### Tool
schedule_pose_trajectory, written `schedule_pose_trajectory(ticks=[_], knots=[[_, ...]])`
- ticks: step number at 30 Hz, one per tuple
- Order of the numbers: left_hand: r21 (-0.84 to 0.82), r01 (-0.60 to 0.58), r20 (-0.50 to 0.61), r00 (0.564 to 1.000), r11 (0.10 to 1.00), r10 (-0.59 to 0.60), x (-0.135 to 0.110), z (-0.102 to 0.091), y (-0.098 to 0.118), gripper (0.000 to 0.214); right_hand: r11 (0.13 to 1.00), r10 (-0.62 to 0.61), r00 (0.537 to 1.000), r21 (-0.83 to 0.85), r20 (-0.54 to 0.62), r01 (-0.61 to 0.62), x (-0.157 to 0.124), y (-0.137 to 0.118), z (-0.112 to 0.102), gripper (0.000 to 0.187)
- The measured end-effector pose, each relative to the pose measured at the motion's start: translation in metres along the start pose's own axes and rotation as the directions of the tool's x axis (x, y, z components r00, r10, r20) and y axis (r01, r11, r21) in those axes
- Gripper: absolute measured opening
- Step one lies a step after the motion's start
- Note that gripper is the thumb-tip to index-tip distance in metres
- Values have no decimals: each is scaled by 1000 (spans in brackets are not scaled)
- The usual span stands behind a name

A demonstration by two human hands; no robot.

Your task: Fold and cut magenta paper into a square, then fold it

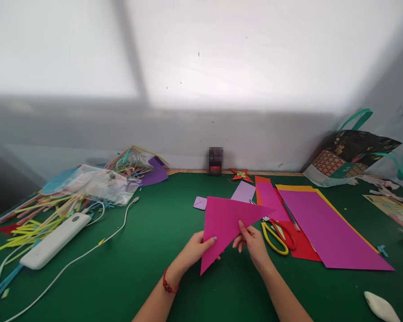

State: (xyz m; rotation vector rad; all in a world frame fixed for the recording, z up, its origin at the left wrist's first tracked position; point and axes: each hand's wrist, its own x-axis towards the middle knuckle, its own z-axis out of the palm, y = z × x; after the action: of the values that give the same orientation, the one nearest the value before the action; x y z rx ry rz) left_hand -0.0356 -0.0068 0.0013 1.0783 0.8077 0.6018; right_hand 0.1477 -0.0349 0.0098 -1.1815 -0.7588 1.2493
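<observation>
Held up just above the green table is a magenta sheet of paper [226,223], folded into a triangle with one point toward the right and one pointing down. My left hand [201,248] grips its lower left part, thumb on top and fingers underneath. On the slanted lower edge, my right hand [251,243] pinches the paper between thumb and fingers; its other fingers curl below. Close to the right hand lie scissors [275,239] with one yellow and one red handle. Behind the triangle are a small folded lilac paper [199,203] and a lilac sheet [244,191].
Purple sheets [332,228], a red sheet [305,252] and a pen [290,214] lie to the right. A patterned bag [352,156] leans at the back right. Paper strips [60,210], a white power bank [55,241] and its cable [87,255] are at left.
</observation>
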Motion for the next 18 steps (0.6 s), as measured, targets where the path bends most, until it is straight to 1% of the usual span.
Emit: schedule_pose_trajectory(ticks=[1,3,6,8,11,12,16,18], knots=[[-4,-2,-15,1000,1000,2,1,2,-1,44,1000,2,1000,8,-20,-2,1,0,-2,47],[-66,25,-28,999,997,-27,2,7,-2,52,1000,19,998,26,-57,-17,5,-1,-6,46],[-227,117,45,993,967,-109,3,10,-2,63,997,39,994,69,-105,-32,10,1,-11,46],[-293,153,92,987,944,-131,3,12,-2,64,995,47,992,98,-118,-36,12,1,-14,46],[-315,167,120,983,934,-136,2,13,-3,54,994,48,993,107,-107,-36,13,2,-15,46],[-325,176,130,981,929,-140,2,14,-3,54,994,46,994,103,-101,-35,12,1,-15,45],[-368,222,179,970,903,-166,0,14,-3,65,994,69,993,90,-98,-60,10,0,-11,47],[-366,232,185,967,901,-174,-2,13,-1,65,993,85,991,89,-100,-76,8,-1,-9,47]])
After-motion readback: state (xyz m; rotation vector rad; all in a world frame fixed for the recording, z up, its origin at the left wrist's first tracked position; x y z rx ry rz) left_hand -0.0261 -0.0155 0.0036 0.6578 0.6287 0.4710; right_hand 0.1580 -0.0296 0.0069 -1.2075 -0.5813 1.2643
